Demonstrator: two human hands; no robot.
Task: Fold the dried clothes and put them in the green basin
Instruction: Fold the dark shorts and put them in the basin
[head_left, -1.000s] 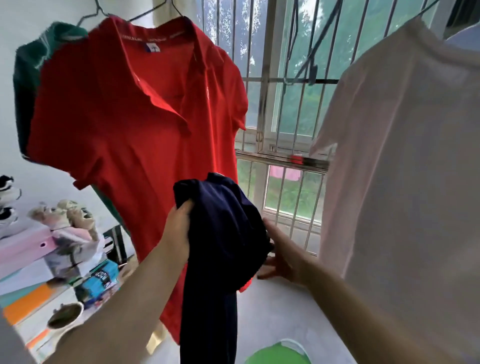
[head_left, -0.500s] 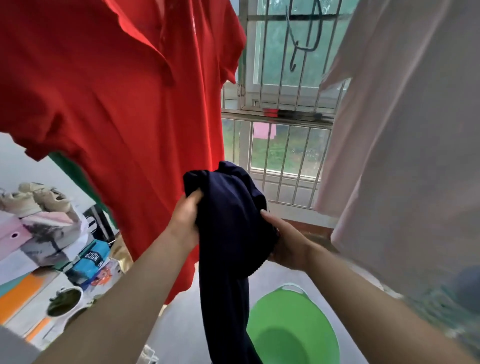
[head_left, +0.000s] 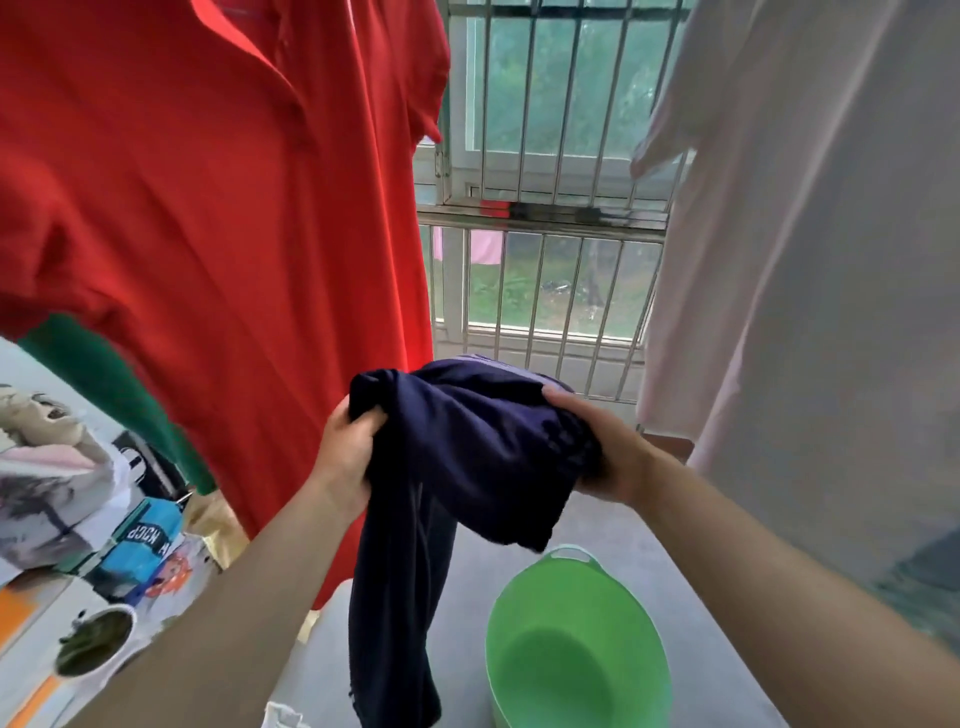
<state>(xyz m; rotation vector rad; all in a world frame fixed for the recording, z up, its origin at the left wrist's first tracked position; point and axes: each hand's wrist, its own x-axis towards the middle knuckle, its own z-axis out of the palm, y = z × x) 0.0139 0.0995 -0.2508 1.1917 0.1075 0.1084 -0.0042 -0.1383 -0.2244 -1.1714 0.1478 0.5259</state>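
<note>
Seen from the head camera: the left hand (head_left: 347, 453) and right hand (head_left: 610, 457), fingers curled tight, grip a bunched navy garment (head_left: 467, 441) above the green basin (head_left: 511, 613) at near right. A neat fold likely calls for shaking it flat and matching its edges first.

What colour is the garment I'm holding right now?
Dark navy blue garment, seen in the head view.

I am gripping a dark blue garment (head_left: 467, 447) of thin, matt cloth, and it is creasing softly. The basin (head_left: 576, 660) is showing smooth green plastic with a faint sheen. The red shirt (head_left: 208, 208) and the pale shirt (head_left: 805, 260) are hanging as matt cloth. The window bars (head_left: 540, 275) are looking like dull metal.
</note>
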